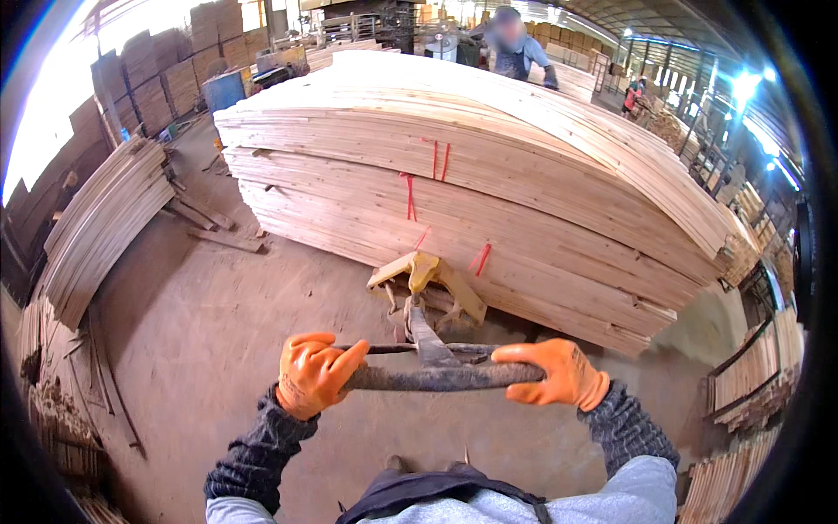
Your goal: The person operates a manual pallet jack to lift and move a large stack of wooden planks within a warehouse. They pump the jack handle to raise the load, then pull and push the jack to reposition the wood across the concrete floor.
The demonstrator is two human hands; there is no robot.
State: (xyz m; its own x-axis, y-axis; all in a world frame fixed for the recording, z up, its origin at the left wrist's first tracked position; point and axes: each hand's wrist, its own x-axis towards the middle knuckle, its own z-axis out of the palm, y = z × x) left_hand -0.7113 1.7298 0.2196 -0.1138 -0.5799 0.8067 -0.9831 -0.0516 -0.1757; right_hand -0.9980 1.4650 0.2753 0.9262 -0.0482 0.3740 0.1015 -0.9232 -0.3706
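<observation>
Before a tall stack of pale wooden boards (489, 175) tied with red straps (408, 196), the left hand (312, 374) and the right hand (556, 373), both in orange gloves, closed tightly around the worn grey crossbar handle of a yellow pallet jack (436, 375).

Gloved hands, orange: two, left hand (312, 374) and right hand (556, 374). Pallet-jack handle (441, 376): one. Yellow jack head (426, 272): one. Large stack of thin wood sheets (489, 175): one. Red markers (408, 196) in the stack's side: about five. Other people: two, person in blue (517, 48) and distant person in red (632, 94).
</observation>
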